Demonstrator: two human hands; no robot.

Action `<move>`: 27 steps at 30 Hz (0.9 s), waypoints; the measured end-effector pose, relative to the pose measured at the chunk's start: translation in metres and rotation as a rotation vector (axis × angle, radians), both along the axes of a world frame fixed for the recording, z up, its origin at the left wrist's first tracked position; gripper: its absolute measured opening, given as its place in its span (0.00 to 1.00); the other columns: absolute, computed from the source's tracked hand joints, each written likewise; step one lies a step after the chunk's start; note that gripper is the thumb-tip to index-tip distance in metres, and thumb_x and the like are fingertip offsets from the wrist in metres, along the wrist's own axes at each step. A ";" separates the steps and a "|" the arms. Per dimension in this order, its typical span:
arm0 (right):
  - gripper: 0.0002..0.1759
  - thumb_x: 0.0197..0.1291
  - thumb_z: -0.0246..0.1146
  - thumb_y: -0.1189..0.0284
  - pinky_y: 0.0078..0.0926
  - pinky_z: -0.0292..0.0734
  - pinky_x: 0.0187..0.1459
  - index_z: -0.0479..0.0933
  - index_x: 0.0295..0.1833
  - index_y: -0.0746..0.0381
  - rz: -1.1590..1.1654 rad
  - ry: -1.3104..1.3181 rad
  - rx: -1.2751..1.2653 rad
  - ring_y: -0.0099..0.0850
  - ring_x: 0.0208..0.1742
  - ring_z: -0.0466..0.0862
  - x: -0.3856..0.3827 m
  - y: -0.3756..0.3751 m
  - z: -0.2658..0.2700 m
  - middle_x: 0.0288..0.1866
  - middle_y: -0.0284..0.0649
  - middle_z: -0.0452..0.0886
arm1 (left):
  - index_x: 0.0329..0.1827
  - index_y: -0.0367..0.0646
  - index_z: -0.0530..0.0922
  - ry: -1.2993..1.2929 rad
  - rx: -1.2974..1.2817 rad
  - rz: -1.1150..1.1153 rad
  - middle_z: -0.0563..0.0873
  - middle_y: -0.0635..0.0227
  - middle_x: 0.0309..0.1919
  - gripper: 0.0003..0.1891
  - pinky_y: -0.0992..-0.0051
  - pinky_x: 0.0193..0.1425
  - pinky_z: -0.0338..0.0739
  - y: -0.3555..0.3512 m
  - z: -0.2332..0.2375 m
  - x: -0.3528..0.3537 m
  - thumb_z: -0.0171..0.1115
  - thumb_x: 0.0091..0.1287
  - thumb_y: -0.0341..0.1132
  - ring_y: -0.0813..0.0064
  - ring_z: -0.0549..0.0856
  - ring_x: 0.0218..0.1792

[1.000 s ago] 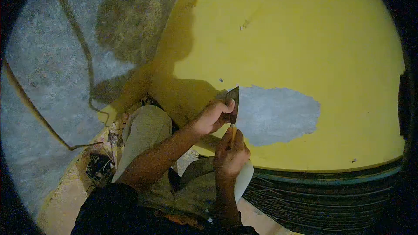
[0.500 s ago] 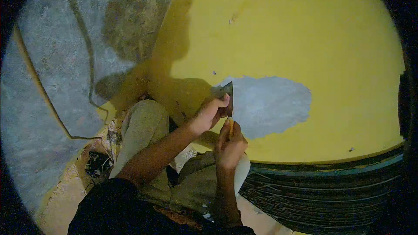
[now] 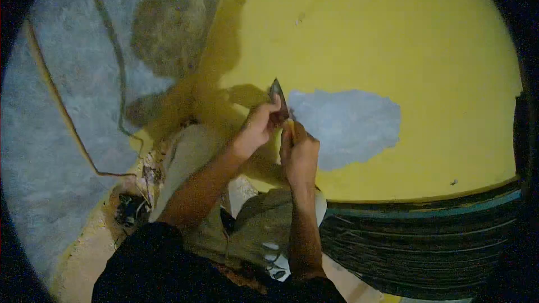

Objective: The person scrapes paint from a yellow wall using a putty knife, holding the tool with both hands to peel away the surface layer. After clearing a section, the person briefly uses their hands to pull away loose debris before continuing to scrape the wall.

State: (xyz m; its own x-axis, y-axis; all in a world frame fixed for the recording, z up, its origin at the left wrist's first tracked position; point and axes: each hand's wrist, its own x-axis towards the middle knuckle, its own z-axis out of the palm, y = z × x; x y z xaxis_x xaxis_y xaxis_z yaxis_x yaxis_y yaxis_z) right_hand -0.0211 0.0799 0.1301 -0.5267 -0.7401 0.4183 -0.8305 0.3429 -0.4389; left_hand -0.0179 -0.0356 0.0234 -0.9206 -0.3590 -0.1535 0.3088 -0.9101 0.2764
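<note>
A putty knife (image 3: 282, 105) with a dark, wedge-shaped metal blade and a yellow handle points upward before me. My right hand (image 3: 302, 154) is closed around the handle. At the blade, my left hand (image 3: 259, 127) pinches the metal with its thumb laid along the face. Both hands are close in front of a yellow painted surface (image 3: 443, 67). Just right of the blade is a ragged-edged pale grey patch (image 3: 351, 126) in the yellow.
Bare grey surface (image 3: 62, 101) spans the left side, crossed by a brown cable (image 3: 60, 98) and its shadow. A black box with wires (image 3: 130, 210) sits at lower left. A stack of dark, thin-layered material (image 3: 421, 247) lies at lower right. My bent knees are below my hands.
Both hands and the putty knife have moved up and slightly left, so the blade no longer overlaps the grey patch. The blade now tilts its tip to the left.
</note>
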 end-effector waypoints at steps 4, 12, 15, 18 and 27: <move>0.10 0.65 0.59 0.72 0.43 0.72 0.26 0.75 0.36 0.69 -0.083 -0.002 0.006 0.55 0.24 0.79 0.024 0.007 -0.009 0.23 0.57 0.77 | 0.36 0.47 0.80 -0.086 -0.041 0.005 0.83 0.73 0.30 0.11 0.77 0.40 0.73 0.010 -0.001 0.012 0.61 0.68 0.44 0.77 0.81 0.32; 0.11 0.67 0.57 0.71 0.44 0.72 0.26 0.75 0.37 0.69 -0.272 0.094 -0.129 0.55 0.25 0.80 0.038 0.025 -0.042 0.24 0.56 0.77 | 0.37 0.47 0.83 -0.193 -0.308 -0.101 0.84 0.74 0.27 0.19 0.73 0.29 0.74 0.027 0.013 0.019 0.59 0.68 0.54 0.77 0.80 0.24; 0.10 0.67 0.57 0.72 0.44 0.71 0.25 0.75 0.36 0.69 -0.265 0.130 -0.069 0.55 0.25 0.79 0.033 0.025 -0.045 0.23 0.56 0.77 | 0.38 0.47 0.81 -0.152 -0.221 -0.092 0.82 0.75 0.29 0.13 0.73 0.34 0.75 0.023 0.014 0.013 0.58 0.70 0.46 0.79 0.80 0.28; 0.10 0.66 0.57 0.73 0.44 0.70 0.25 0.74 0.35 0.70 -0.223 0.157 -0.123 0.55 0.23 0.78 0.031 0.022 -0.051 0.23 0.56 0.76 | 0.40 0.46 0.78 -0.138 -0.164 -0.142 0.82 0.75 0.31 0.08 0.74 0.39 0.76 0.016 0.017 0.017 0.57 0.71 0.39 0.80 0.80 0.32; 0.09 0.67 0.56 0.74 0.43 0.70 0.24 0.73 0.34 0.68 -0.176 0.187 -0.066 0.53 0.22 0.77 0.029 0.013 -0.041 0.22 0.55 0.76 | 0.37 0.46 0.78 -0.195 -0.227 -0.129 0.82 0.75 0.28 0.10 0.74 0.38 0.76 0.005 0.027 0.019 0.57 0.71 0.41 0.79 0.81 0.30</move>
State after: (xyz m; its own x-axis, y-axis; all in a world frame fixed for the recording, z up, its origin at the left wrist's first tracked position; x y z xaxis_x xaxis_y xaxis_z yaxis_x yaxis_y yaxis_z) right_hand 0.0078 0.0933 0.0892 -0.5540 -0.6114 0.5651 -0.8293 0.4653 -0.3096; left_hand 0.0011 -0.0303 0.0506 -0.9219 -0.2863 -0.2610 0.1159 -0.8467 0.5193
